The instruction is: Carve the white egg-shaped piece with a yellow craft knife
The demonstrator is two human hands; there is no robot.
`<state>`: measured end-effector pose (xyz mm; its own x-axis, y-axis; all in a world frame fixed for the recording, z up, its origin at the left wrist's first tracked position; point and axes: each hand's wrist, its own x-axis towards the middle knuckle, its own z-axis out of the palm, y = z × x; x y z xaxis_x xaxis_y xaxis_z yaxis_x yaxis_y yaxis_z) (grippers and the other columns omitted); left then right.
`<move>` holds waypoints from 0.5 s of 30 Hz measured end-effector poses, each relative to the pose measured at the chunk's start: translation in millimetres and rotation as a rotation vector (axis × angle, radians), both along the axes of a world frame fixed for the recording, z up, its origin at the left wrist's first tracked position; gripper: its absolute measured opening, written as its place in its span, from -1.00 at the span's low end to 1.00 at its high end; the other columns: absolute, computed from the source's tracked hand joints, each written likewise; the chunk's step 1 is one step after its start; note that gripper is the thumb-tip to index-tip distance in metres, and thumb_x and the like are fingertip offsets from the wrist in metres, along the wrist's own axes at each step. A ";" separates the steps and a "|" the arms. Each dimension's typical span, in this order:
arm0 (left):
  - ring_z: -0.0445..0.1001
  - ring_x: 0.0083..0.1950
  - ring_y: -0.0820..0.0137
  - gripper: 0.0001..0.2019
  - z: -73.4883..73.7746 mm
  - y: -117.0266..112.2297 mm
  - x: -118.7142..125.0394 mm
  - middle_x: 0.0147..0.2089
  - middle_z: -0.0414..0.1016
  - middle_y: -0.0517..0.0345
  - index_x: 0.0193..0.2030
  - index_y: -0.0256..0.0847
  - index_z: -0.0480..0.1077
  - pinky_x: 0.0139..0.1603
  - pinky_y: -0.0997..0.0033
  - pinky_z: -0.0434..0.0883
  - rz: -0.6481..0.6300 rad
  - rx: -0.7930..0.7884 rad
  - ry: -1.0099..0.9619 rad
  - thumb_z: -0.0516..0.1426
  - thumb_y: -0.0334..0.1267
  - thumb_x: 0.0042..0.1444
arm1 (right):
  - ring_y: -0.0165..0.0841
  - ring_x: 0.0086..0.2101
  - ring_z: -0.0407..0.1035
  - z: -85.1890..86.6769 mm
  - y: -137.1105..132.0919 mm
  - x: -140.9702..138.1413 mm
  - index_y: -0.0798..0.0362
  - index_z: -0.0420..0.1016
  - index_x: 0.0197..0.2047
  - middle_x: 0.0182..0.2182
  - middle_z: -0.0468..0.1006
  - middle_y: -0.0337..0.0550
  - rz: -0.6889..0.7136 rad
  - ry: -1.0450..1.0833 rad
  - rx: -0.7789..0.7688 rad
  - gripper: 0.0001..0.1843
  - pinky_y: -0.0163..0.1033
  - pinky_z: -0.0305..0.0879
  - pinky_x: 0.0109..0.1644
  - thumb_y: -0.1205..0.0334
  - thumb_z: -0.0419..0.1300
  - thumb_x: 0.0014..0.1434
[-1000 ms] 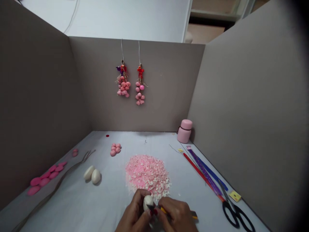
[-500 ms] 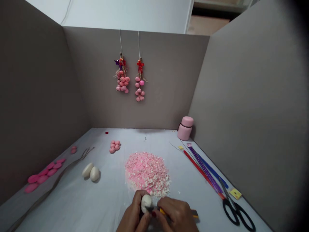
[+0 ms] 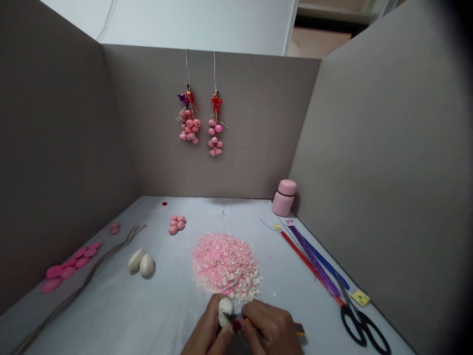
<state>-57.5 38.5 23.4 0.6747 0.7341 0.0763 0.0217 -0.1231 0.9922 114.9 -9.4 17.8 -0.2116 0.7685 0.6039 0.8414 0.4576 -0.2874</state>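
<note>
My left hand [image 3: 207, 329] is closed around a white egg-shaped piece [image 3: 225, 310] at the bottom middle. In my right hand [image 3: 274, 325] is a yellow-and-black utility knife [image 3: 299, 329], its blade touching the face of the white piece. Just beyond both hands spreads a heap of pink and white shavings [image 3: 226, 266]. Two more white egg-shaped pieces [image 3: 142, 262] lie to the left, touching each other.
Flat bright-pink ovals [image 3: 68, 266], a cord [image 3: 88, 276] and small pink balls [image 3: 177, 224] lie leftward. On the right are ribbons [image 3: 308, 254], black-handled scissors [image 3: 364, 328] and a pink flask [image 3: 284, 198]. Two bead strings [image 3: 215, 133] hang on the grey back panel [image 3: 254, 128].
The view has shifted slightly. Both hands keep their grip, and the blade stays against the white piece with only a tiny movement.
</note>
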 end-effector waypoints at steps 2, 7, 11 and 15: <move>0.09 -0.31 0.35 -0.67 3.6 -1.5 1.4 -0.36 0.05 0.30 -0.24 -0.11 0.19 -0.22 0.28 0.15 -0.008 -0.031 -0.007 -0.01 0.13 0.21 | -0.46 -0.62 0.31 2.9 -0.3 0.2 0.01 0.31 -0.50 -0.63 0.38 -0.29 0.003 0.029 -0.032 -0.59 -0.36 0.10 -0.52 0.20 -0.09 0.39; 0.07 -0.33 0.36 -0.66 4.3 -2.7 2.6 -0.38 0.03 0.31 -0.24 -0.08 0.18 -0.25 0.28 0.10 -0.069 -0.139 -0.120 0.04 0.16 0.17 | -0.47 -0.62 0.30 7.4 -0.5 0.9 0.01 0.29 -0.50 -0.62 0.38 -0.30 0.033 0.068 -0.052 -0.62 -0.39 0.11 -0.52 0.21 -0.06 0.37; 0.00 -0.42 0.40 -0.66 4.9 -4.3 0.9 -0.42 -0.01 0.35 -0.20 -0.08 0.19 -0.37 0.30 0.03 -0.075 -0.218 -0.118 -0.01 0.16 0.21 | -0.47 -0.63 0.29 6.5 0.2 0.8 0.01 0.28 -0.50 -0.63 0.38 -0.30 0.029 0.097 -0.053 -0.60 -0.39 0.10 -0.53 0.19 -0.07 0.38; 0.01 -0.40 0.40 -0.63 7.7 -4.5 -0.6 -0.42 -0.01 0.33 -0.23 -0.10 0.19 -0.39 0.31 0.02 -0.073 -0.162 -0.111 -0.02 0.18 0.19 | -0.48 -0.64 0.26 6.9 -0.4 -0.7 0.01 0.27 -0.51 -0.64 0.37 -0.31 0.020 0.118 -0.031 -0.57 -0.38 0.09 -0.54 0.14 -0.09 0.40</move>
<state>-58.1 34.1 31.1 0.7205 0.6925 0.0376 -0.0917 0.0414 0.9949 114.2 -9.8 24.7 -0.1559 0.7834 0.6017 0.7919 0.4632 -0.3979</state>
